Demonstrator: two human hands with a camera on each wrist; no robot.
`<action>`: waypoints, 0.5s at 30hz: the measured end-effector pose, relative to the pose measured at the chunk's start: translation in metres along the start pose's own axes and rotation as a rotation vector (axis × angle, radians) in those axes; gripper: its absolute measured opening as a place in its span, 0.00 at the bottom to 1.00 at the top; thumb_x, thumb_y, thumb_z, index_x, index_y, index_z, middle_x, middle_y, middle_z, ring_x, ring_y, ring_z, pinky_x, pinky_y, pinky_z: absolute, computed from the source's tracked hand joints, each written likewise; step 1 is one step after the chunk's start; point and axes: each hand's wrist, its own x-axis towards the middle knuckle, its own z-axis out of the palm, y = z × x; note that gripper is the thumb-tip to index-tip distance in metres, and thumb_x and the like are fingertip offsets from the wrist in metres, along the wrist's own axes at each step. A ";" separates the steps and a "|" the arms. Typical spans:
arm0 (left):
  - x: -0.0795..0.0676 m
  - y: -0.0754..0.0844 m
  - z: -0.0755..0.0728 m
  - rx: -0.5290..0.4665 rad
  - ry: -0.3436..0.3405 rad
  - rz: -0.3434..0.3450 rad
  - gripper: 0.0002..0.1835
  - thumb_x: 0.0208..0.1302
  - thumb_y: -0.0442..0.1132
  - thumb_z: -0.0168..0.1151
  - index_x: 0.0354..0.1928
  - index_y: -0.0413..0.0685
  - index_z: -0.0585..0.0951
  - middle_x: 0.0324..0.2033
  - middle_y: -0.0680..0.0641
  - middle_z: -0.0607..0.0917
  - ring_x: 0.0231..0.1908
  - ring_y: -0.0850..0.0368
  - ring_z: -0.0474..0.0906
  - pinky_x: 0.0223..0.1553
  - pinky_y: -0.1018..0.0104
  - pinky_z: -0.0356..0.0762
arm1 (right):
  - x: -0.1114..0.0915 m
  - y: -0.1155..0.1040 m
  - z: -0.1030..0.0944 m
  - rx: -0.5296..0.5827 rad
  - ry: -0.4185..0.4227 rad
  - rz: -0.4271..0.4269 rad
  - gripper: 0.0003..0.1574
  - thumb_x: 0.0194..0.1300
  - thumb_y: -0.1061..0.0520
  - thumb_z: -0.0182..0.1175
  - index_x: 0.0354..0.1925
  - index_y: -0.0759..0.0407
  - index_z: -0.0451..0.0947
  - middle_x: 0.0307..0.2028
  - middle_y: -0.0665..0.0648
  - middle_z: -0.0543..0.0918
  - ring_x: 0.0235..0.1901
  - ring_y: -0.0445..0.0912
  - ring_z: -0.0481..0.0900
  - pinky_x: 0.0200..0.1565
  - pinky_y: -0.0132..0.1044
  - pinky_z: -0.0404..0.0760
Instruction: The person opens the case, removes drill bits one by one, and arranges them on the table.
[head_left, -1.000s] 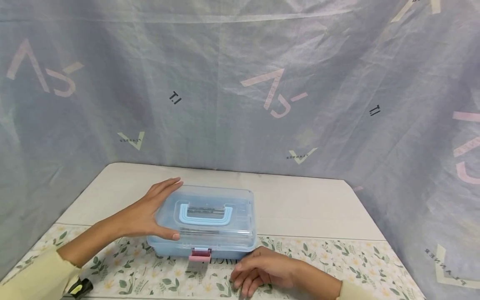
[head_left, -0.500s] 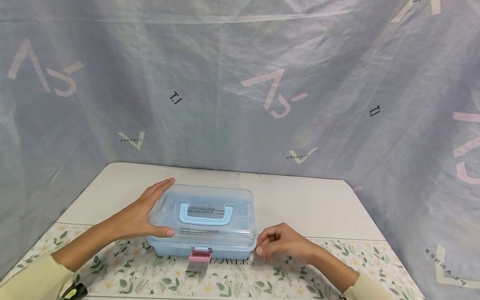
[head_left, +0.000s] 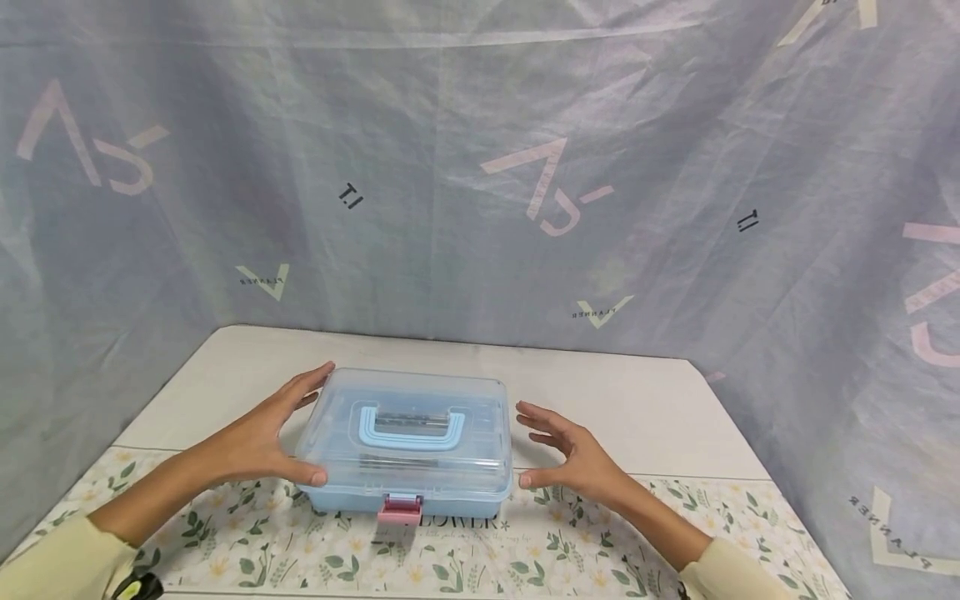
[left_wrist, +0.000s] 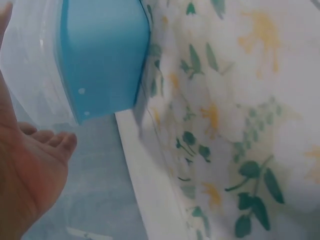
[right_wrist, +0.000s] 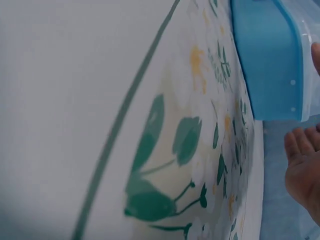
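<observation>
A blue plastic storage box (head_left: 405,500) with a clear lid (head_left: 427,387) stands on the flowered mat. Its light-blue carry handle (head_left: 411,444) lies flat on the lid, and a pink latch (head_left: 401,510) juts out at the front. At the box's left side is my left hand (head_left: 258,437), fingers and thumb spread wide; whether the thumb touches the box I cannot tell. My right hand (head_left: 573,454) is held just off the right side, thumb and fingers apart, holding nothing. Both wrist views show the blue box wall (left_wrist: 107,55) close to the palms.
The flowered mat (head_left: 300,558) covers the table's front part, with a white surface (head_left: 600,408) behind it. A grey printed curtain (head_left: 450,167) encloses the back and sides. A black strap device (head_left: 138,586) is at the left sleeve.
My left hand has drawn left, off the lid. My right hand has gone from the box's front right corner to its right side, and its fingers have spread. The box stays put.
</observation>
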 end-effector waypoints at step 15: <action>-0.004 -0.029 -0.014 -0.171 -0.113 0.053 0.72 0.53 0.34 0.91 0.94 0.59 0.53 0.89 0.31 0.59 0.78 0.76 0.66 0.68 0.11 0.70 | 0.012 0.002 0.006 -0.068 -0.055 -0.065 0.66 0.66 0.55 0.84 0.91 0.43 0.59 0.91 0.57 0.60 0.88 0.64 0.62 0.84 0.53 0.72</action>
